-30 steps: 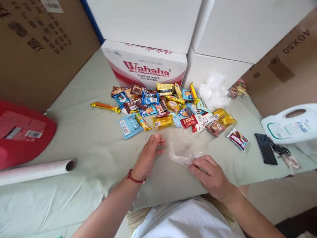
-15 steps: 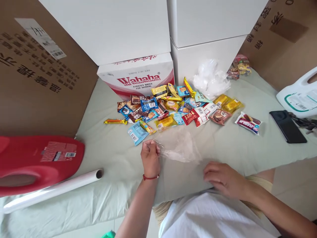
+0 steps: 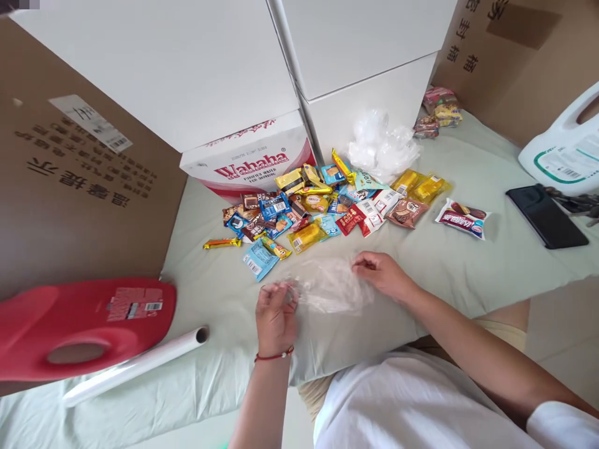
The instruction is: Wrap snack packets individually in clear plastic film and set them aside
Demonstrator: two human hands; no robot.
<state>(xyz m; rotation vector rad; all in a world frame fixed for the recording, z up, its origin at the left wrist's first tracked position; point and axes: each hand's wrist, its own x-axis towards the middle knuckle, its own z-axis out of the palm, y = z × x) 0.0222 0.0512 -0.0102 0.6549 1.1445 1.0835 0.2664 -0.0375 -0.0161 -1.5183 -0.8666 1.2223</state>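
A thin clear plastic bag [image 3: 327, 290] lies on the pale green cloth [image 3: 444, 268] in front of me. My left hand [image 3: 275, 315], with a red string round the wrist, pinches the bag's left edge. My right hand [image 3: 381, 274] has its fingers closed on the bag's right edge. Beyond the bag lies a heap of several wrapped snacks [image 3: 322, 202] in blue, yellow, brown and red wrappers. One red and white snack packet [image 3: 462, 218] lies apart to the right.
A red jug [image 3: 84, 324] and a roll of clear film [image 3: 135, 365] lie at the left. A Wahaha box [image 3: 248, 159], white boxes and brown cartons stand behind. Crumpled plastic bags [image 3: 381, 146], a black phone [image 3: 546, 216] and a white jug [image 3: 564, 149] are at the right.
My right hand rose from near my lap and took the bag's right edge. My left hand closed on the left edge. The view swung to the left.
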